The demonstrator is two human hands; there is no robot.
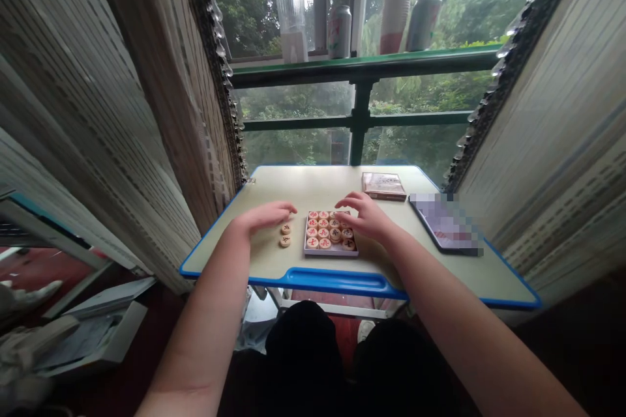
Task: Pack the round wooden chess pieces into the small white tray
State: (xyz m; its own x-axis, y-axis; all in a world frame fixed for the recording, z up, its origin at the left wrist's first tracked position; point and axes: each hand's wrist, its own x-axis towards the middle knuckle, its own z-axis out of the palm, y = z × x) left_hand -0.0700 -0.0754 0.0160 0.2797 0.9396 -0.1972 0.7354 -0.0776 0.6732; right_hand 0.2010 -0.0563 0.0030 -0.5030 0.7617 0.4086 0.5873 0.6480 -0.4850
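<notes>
A shallow box of round wooden Chinese chess pieces lies on the small table, with red and dark characters showing on the pieces. My right hand reaches over the box's far right corner. Its thumb and fingers are apart, hiding some pieces there; contact with them is unclear. Left of the box, two loose chess pieces with dark characters lie one in front of the other. My left hand is just beyond them, its fingers stretched toward the box, and nothing shows in it.
The pale table has a blue edge and a front groove. A flat box lies at the back right, beside a phone or tablet. Two cans and stacked cups stand on the window ledge. Curtains hang at both sides.
</notes>
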